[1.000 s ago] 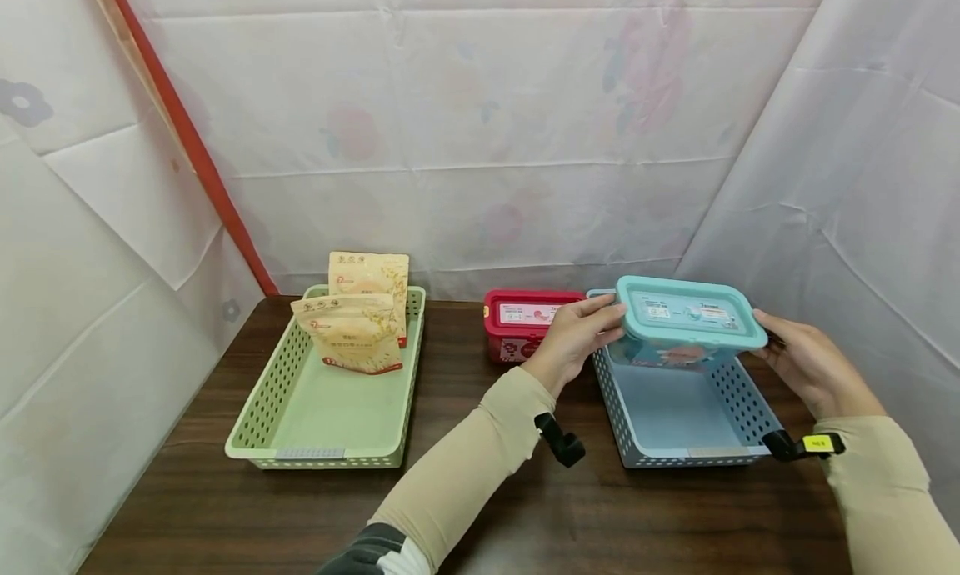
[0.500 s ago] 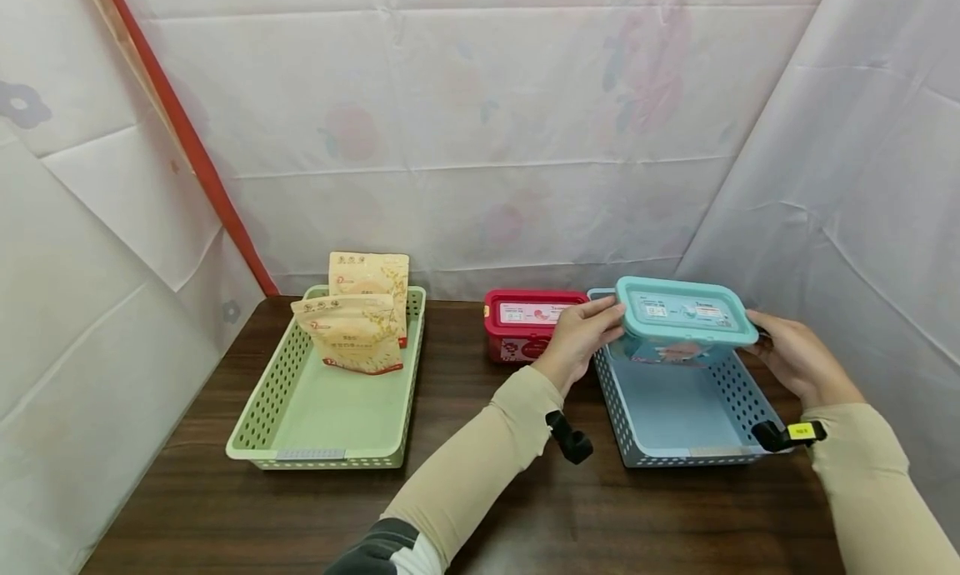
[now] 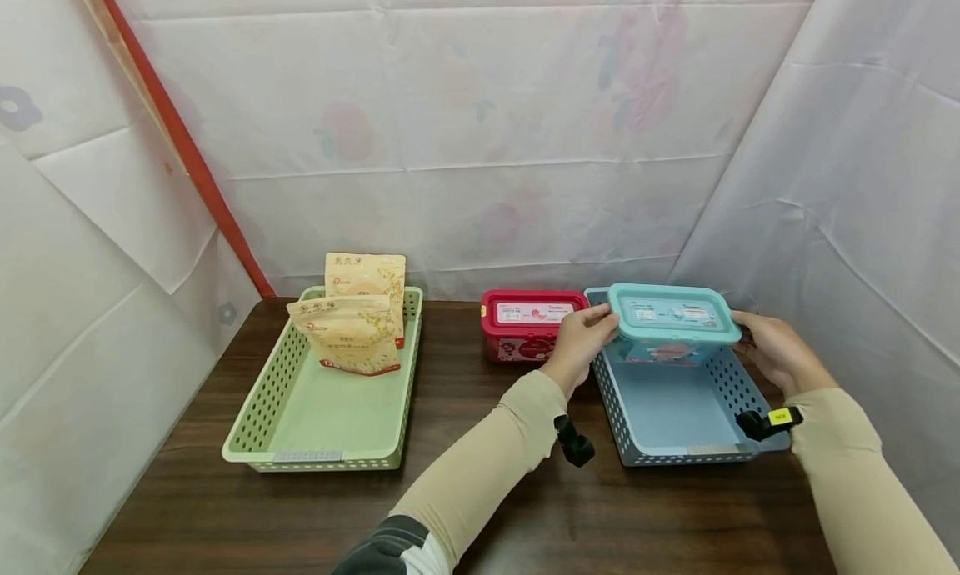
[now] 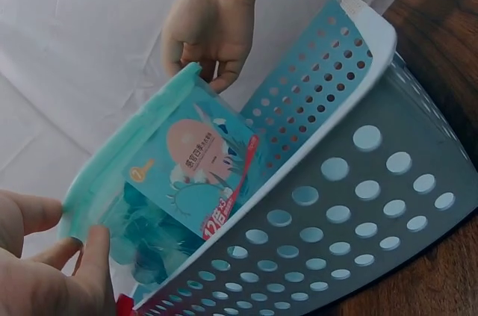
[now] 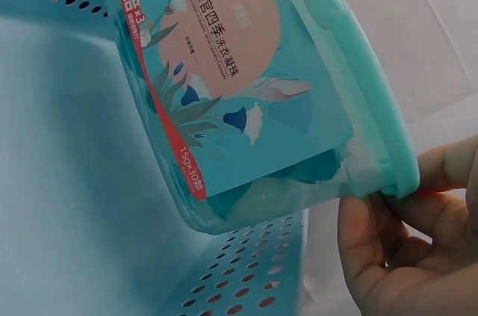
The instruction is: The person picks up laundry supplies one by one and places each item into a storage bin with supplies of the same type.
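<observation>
The left hand [image 3: 579, 342] pinches one end of the lid [image 3: 673, 312] of the turquoise box [image 3: 667, 354]; the right hand [image 3: 776, 350] pinches the opposite end. The box is at the far end of the blue basket [image 3: 671, 408], its lower part inside the walls; whether it touches the floor there, I cannot tell. The plastic looks stiff and, with capsules [image 4: 149, 241] inside, probably rather heavy. Its smooth sides may slip, so the overhanging rim at both ends seems the better hold, provided the lid is well locked. Left of the blue basket stand a red box [image 3: 528, 329] and, farther, a green basket [image 3: 337, 425].
</observation>
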Demonstrator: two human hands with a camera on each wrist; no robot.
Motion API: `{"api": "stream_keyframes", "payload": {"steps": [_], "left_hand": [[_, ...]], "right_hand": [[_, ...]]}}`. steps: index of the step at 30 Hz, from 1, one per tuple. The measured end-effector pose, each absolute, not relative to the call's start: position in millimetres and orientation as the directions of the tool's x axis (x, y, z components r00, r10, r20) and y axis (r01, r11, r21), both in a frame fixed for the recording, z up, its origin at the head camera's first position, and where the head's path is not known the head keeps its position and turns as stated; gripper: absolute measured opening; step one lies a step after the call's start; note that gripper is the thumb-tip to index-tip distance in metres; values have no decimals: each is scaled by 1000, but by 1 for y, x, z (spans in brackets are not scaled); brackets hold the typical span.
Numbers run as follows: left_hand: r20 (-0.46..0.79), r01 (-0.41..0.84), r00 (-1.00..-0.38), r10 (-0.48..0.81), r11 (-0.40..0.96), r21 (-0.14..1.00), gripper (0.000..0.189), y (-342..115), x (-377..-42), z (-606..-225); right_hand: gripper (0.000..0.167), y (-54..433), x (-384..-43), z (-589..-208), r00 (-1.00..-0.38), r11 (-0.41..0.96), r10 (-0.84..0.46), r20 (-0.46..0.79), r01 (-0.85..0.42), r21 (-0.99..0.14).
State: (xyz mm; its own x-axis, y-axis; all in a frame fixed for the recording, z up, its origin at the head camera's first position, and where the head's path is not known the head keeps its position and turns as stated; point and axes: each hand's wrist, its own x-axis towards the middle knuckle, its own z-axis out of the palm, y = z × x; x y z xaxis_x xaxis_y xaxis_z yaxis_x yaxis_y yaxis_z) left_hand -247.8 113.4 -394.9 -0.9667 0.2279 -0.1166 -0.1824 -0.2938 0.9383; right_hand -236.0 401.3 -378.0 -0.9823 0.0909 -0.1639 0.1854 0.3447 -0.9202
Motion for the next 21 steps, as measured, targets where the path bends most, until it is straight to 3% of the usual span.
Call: {"api": "stream_keyframes", "payload": {"steps": [9, 15, 21], "left_hand": [[-121, -159, -979, 166, -240, 958, 39, 120, -249, -396], [-99, -106, -988, 115, -56, 993, 41, 125, -247, -394], [-82, -70, -988, 131, 92, 993, 46, 128, -245, -391]], "right_hand": [[54, 402, -239, -382, -981, 363, 99, -165, 190, -912], [70, 401, -239, -385, -983, 443, 109, -151, 184, -877], [72, 397, -241, -387, -972, 461, 135, -195, 235, -856]]}}
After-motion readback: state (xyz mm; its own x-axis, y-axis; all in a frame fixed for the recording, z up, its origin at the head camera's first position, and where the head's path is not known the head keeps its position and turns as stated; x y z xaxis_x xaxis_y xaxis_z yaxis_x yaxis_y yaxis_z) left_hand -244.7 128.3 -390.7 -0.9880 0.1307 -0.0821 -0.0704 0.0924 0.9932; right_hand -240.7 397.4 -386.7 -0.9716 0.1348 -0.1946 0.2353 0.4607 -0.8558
